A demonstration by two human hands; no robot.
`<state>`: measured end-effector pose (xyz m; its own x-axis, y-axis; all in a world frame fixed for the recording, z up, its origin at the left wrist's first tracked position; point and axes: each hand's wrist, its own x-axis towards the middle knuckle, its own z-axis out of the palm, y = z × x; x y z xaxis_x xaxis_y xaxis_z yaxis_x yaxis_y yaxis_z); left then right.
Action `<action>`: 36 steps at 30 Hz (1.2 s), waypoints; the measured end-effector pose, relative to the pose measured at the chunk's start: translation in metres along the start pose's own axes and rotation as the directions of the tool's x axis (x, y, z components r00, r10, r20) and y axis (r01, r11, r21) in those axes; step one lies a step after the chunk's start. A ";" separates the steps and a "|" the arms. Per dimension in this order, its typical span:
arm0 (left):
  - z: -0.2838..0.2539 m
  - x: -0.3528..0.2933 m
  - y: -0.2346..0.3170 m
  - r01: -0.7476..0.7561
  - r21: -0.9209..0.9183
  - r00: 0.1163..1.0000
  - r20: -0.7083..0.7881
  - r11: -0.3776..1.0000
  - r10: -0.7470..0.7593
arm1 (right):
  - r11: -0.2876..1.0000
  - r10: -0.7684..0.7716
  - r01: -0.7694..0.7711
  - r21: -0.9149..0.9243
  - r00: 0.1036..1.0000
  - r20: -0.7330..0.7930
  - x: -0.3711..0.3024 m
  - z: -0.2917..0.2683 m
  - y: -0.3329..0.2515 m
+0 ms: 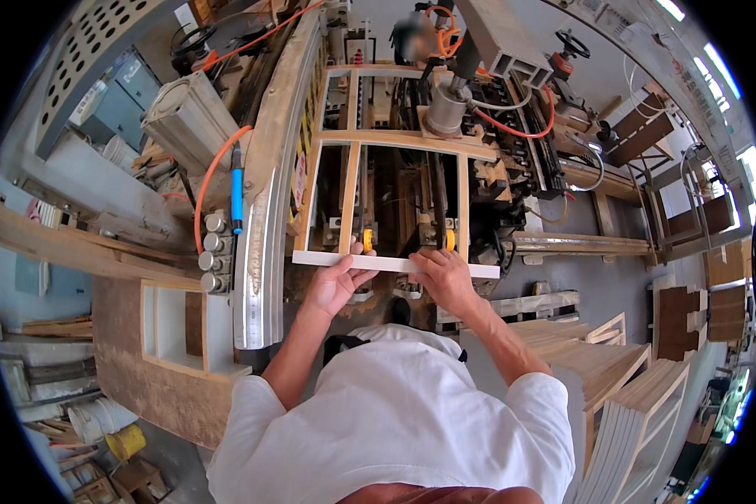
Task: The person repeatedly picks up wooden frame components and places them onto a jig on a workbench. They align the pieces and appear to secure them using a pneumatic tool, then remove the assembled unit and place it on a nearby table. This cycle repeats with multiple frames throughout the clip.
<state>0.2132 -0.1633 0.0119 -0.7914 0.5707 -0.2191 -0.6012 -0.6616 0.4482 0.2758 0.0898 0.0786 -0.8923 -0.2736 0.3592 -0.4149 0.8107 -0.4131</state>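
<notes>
In front of me a wooden frame (pixel 353 181) with slats and a cross rail lies in a machine. Its near edge is a white rail (pixel 395 264). My left hand (pixel 338 284) grips this rail left of its middle, thumb on the near side and fingertips showing beyond it. My right hand (pixel 445 279) is closed over the same rail right of the middle, knuckles up. Just beyond the rail sit two yellow round parts (pixel 367 240), one near each hand. A metal cylinder (pixel 447 111) stands over the cross rail.
A metal-edged machine beam (pixel 260 260) runs along my left, with a blue air gun-like tool (pixel 237 200) and orange hose. A small frame (pixel 185 323) rests on a brown board at left. Several finished-looking frames (pixel 638 412) are stacked at right. A person (pixel 412 40) is at the far end.
</notes>
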 end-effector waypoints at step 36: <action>0.049 0.048 -0.014 0.024 0.155 0.988 -0.156 0.988 0.000 | 0.645 -0.225 0.339 -0.686 0.941 0.253 0.221 0.010 0.120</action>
<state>0.1892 -0.1028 0.0374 -0.7993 0.4874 -0.3516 -0.5956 -0.5644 0.5715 0.0269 0.1217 0.0996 -0.7914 -0.5708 0.2188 -0.4473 0.7847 0.4291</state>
